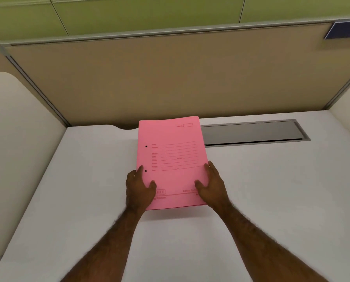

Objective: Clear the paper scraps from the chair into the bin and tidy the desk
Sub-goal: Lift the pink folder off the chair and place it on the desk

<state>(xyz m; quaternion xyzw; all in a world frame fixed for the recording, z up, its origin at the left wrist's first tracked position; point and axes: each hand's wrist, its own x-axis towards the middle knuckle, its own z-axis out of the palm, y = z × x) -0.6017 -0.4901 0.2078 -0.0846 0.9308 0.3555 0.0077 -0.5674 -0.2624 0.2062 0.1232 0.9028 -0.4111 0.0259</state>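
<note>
A pink paper file folder [171, 151] with printed red lines and two punch holes lies on the white desk [261, 190], its far edge near the back partition. My left hand [139, 189] grips its near left edge, thumb on top. Gripping the near right edge is my right hand [210, 185], thumb also on top. The folder's near edge looks slightly lifted, casting a shadow on the desk. No chair, paper scraps or bin are in view.
A grey metal cable flap [253, 132] is set into the desk at the back right, just beside the folder. Beige partition panels [170, 78] close the desk at the back and sides. A blue number sign [345, 30] hangs at the top right.
</note>
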